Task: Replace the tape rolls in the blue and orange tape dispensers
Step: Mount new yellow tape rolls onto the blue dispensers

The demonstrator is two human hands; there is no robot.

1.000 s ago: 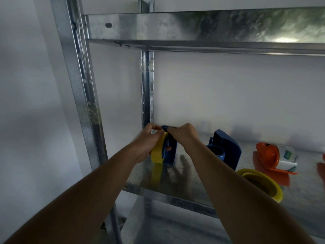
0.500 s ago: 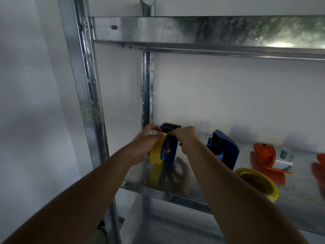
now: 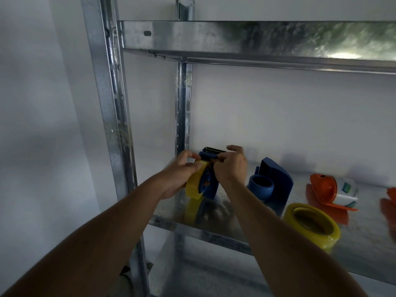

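Note:
A blue tape dispenser (image 3: 209, 185) stands at the left end of the metal shelf (image 3: 214, 229), its toothed cutter at the top. A yellow tape roll (image 3: 194, 185) sits on its wheel. My left hand (image 3: 180, 176) grips the yellow roll from the left. My right hand (image 3: 230, 166) pinches at the dispenser's top near the cutter, where the tape end lies. A second blue dispenser part (image 3: 273, 183) with an empty round hub stands to the right. A loose yellow tape roll (image 3: 315, 225) lies near the shelf's front. An orange dispenser (image 3: 323, 189) holding a white roll lies further right.
The upper metal shelf (image 3: 257, 41) hangs above my hands. Upright steel posts (image 3: 111, 116) stand on the left, with a white wall behind. Another orange piece (image 3: 391, 196) shows at the right edge. A lower shelf surface is below.
My right hand has lifted its fingers toward the cutter at the dispenser's top. The left hand keeps its hold on the yellow roll. The camera has drifted slightly down and left.

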